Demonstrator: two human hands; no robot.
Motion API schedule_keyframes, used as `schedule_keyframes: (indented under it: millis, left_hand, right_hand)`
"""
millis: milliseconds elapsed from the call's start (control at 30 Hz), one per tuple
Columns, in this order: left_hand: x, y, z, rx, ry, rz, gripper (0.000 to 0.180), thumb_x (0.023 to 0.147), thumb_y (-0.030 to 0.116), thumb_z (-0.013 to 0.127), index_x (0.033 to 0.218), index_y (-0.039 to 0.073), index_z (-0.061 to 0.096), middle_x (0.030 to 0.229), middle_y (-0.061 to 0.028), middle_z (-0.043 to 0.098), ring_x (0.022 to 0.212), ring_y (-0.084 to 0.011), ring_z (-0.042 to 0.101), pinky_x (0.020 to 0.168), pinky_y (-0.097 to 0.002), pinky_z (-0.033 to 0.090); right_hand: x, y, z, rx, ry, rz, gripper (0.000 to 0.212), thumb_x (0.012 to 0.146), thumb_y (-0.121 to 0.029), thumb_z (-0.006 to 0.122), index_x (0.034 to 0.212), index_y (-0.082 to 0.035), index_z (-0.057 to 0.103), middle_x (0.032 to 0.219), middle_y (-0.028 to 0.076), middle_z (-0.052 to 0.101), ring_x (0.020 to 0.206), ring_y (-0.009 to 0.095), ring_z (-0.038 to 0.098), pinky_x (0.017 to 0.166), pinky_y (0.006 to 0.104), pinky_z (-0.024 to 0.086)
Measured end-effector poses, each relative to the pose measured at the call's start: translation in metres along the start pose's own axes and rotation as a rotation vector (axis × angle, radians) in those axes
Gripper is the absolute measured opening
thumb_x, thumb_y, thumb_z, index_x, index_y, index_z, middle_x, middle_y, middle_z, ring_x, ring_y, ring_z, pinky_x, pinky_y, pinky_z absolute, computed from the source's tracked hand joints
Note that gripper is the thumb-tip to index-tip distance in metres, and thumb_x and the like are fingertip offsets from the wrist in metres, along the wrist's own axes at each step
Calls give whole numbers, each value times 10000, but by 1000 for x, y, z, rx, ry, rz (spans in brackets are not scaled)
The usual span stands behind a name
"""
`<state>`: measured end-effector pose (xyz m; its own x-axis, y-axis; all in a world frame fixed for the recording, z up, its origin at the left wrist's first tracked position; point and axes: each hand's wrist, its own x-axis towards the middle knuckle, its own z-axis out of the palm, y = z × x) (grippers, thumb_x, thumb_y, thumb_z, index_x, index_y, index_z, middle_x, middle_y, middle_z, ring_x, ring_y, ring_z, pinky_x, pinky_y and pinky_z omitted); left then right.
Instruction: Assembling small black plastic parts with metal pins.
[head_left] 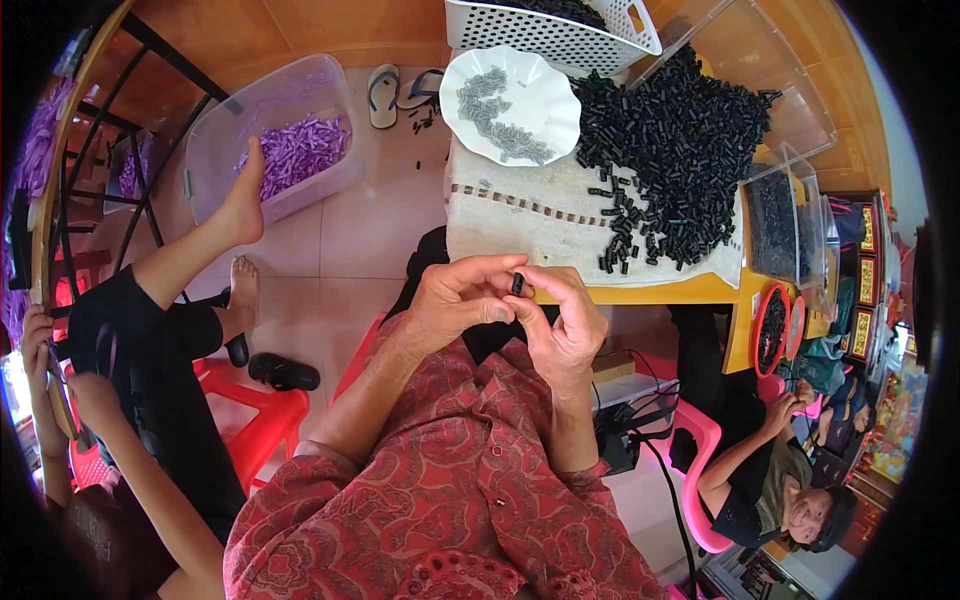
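Observation:
My left hand [452, 303] and my right hand [562, 327] meet fingertip to fingertip above my lap, just in front of the table edge. Between their fingers sits a small black plastic piece [517, 284], short and tube-like, pinched from both sides. Fingers partly cover it, so its finer shape is hidden. Beyond my hands, a white scalloped plate [462, 140] carries many small clear-grey pieces [492, 122]. To its right spreads a large heap of similar black pieces [670, 150], lying on a pale cloth [500, 240] over the table.
A white perforated basket [545, 40] stands behind the plate. Clear plastic boxes [775, 225] and a red round tray [771, 330] line the right side. A clear tub [210, 165] of purple pieces rests on the floor at left. Two other people sit left and right.

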<state>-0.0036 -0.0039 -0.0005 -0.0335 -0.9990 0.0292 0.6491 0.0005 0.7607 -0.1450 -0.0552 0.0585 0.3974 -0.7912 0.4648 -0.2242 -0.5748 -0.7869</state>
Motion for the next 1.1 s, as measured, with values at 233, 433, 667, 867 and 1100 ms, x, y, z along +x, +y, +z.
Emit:
schedule_keyframes:
  millis: [233,433,667,867,1100]
  left_hand:
    - [-3,2,1,-44,46,-31,511,774,17,727,1257,10,561,975,-25,636,934,-149,638,786,-245,539]
    - [-3,-2,-2,-35,38,-10,490,795,10,708,1261,8,556,1016,-36,639,945,-145,634,819,-255,533]
    - [2,5,11,-165,47,-2,419,868,-6,629,1278,-1,544,1032,-63,648,970,-115,604,861,-265,504]
    - [3,-1,9,-173,170,-32,327,918,-1,538,1243,-5,573,1027,-100,660,929,-134,625,841,-270,517]
    - [2,3,13,-199,208,-76,305,941,4,500,1238,-21,564,1044,-112,653,944,-178,633,852,-306,526]
  right_hand:
    - [-1,-5,0,-19,-3,45,302,682,50,767,946,-1,629,816,97,648,690,200,603,620,296,494]
    - [0,-6,0,-28,3,43,291,695,51,761,949,-1,629,830,99,653,701,199,608,623,294,498]
    - [3,-3,1,-22,12,24,346,685,74,751,1001,3,630,866,99,651,712,199,597,644,295,495]
    - [4,-5,1,-24,-55,-18,404,675,85,747,1051,4,624,902,96,643,749,200,594,664,293,492]
    - [1,-3,0,15,-59,53,386,704,60,736,1067,-10,623,906,96,636,767,200,597,693,298,494]
